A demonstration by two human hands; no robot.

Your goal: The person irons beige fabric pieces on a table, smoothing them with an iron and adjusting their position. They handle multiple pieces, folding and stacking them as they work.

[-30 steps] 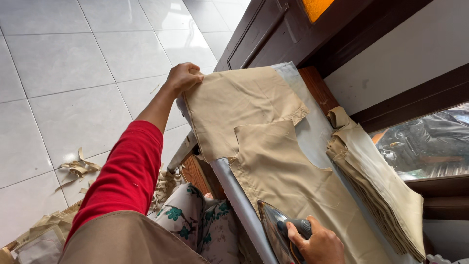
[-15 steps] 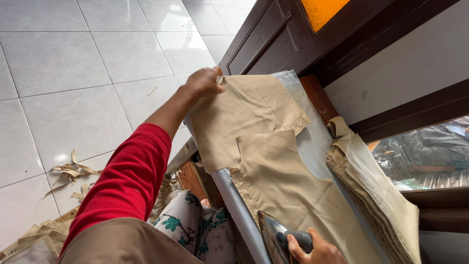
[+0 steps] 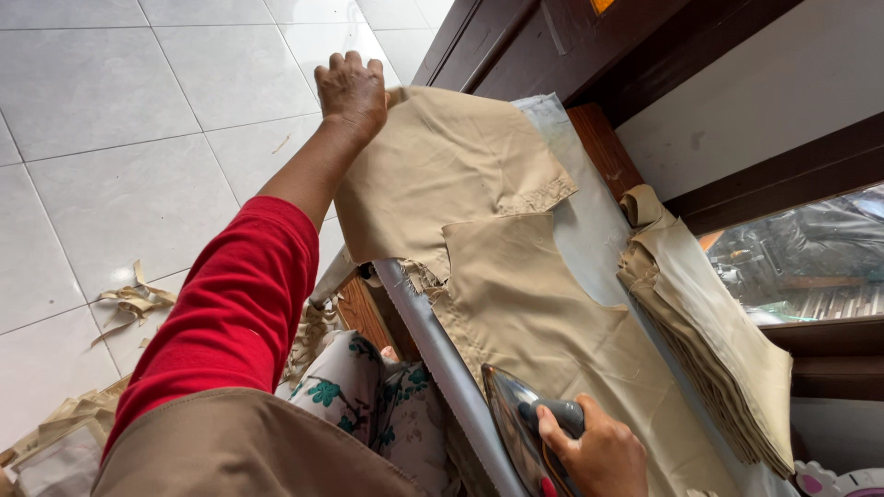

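While pinched: tan cloth (image 3: 460, 175) under left-hand fingers (image 3: 354, 69).

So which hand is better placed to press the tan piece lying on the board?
Probably the right hand: it already grips the iron resting on the tan fabric piece. The left hand is stretched to the far end, holding the upper piece's edge.
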